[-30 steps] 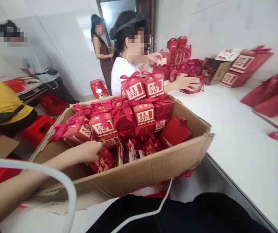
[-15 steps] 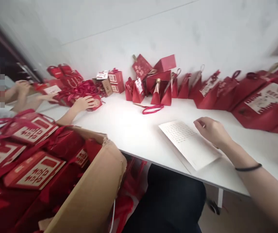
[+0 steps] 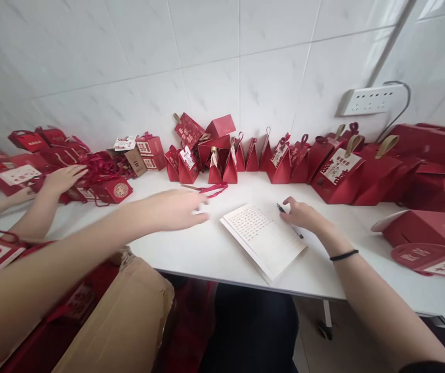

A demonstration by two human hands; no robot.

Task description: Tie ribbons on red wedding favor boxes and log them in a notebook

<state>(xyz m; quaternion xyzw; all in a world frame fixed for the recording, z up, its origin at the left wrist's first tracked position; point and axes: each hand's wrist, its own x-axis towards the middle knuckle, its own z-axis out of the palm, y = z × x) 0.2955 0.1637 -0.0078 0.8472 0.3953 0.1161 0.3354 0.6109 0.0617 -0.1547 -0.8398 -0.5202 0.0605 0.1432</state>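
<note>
My right hand (image 3: pixel 302 216) rests on the white table (image 3: pixel 214 254) at the right edge of a sheet of paper with printed rows (image 3: pixel 263 239), and its fingers are closed on a black pen (image 3: pixel 289 220). My left hand (image 3: pixel 175 209) reaches over the table just left of the paper, fingers stretched out flat and slightly blurred, with nothing in it. A loose red ribbon (image 3: pixel 212 190) lies just beyond its fingertips. A black band sits on my right wrist.
Red gift boxes and bags (image 3: pixel 280 160) line the tiled wall. A cardboard box (image 3: pixel 129 321) of red boxes sits at my lower left. Another person's hands (image 3: pixel 62 178) work on red boxes at the left. A power strip (image 3: pixel 368 99) hangs on the wall.
My view swung right, from the cardboard box to the table. My left hand left the box and reached out over the table. My right hand stayed at the paper's edge.
</note>
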